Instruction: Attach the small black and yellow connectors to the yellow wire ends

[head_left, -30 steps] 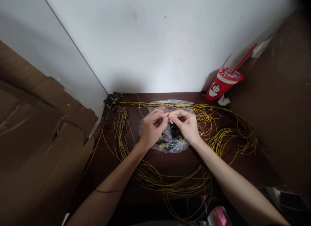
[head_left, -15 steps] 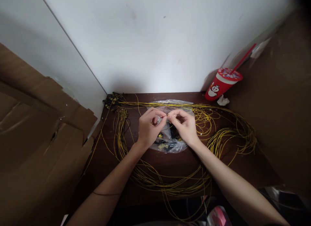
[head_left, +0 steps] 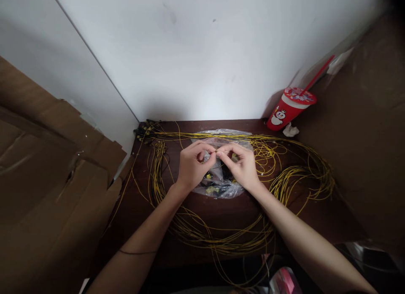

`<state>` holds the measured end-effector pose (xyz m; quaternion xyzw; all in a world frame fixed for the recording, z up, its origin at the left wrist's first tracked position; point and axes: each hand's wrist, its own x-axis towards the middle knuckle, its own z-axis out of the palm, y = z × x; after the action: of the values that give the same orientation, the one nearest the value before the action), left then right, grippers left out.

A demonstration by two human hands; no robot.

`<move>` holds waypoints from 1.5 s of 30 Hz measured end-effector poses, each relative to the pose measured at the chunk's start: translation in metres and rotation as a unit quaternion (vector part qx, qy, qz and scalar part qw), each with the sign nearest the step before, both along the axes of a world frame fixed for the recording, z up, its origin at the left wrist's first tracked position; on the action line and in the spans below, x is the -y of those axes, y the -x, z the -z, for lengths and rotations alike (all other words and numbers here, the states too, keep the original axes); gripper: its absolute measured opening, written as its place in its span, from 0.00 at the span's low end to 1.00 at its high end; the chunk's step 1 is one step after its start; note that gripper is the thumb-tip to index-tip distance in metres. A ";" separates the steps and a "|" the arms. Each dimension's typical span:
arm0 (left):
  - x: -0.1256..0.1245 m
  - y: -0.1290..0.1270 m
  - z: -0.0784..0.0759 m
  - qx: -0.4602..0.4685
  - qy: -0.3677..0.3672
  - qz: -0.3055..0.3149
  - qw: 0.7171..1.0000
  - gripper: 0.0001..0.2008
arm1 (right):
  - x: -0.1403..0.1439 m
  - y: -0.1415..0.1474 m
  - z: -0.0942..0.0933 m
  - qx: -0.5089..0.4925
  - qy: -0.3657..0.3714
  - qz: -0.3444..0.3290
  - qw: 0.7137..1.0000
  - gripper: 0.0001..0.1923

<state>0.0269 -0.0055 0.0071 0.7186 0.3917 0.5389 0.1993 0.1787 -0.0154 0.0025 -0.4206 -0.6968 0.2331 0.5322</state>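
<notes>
My left hand [head_left: 194, 165] and my right hand [head_left: 238, 163] meet fingertip to fingertip above the middle of the table. Each is closed in a pinch of thumb and forefinger. Whatever small thing lies between the fingertips is too tiny to make out. Just below the hands a clear plastic bag [head_left: 232, 192] lies on the table, with small black and yellow parts [head_left: 212, 189] in it, partly hidden by my hands. Long yellow and black wires [head_left: 221, 245] loop around the bag and pass under both forearms.
A red cup [head_left: 286, 110] with a straw stands at the back right by crumpled tissue [head_left: 290, 130]. Cardboard [head_left: 57, 192] flanks the left, and a brown panel [head_left: 363, 138] the right. A white wall [head_left: 202, 66] closes the back. Dark wire ends [head_left: 147, 129] gather at back left.
Hardly anything differs. The fingertips have shifted slightly and now press closer together; the wires, bag and cup stay where they were.
</notes>
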 end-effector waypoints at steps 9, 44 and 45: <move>0.001 0.002 -0.003 -0.058 -0.031 -0.045 0.997 0.07 | 0.003 0.005 0.002 0.047 -0.006 0.010 0.999 0.05; -0.003 0.003 0.005 -0.031 -0.025 0.043 0.998 0.05 | -0.006 0.002 0.002 -0.066 0.182 -0.102 0.976 0.13; -0.003 0.001 0.005 -0.008 -0.011 0.054 0.998 0.06 | -0.005 0.002 0.001 -0.057 0.180 -0.108 0.976 0.13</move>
<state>0.0254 -0.0027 0.0019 0.7452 0.3485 0.5256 0.2167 0.1765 -0.0100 0.0013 -0.4176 -0.6535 0.4344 0.4581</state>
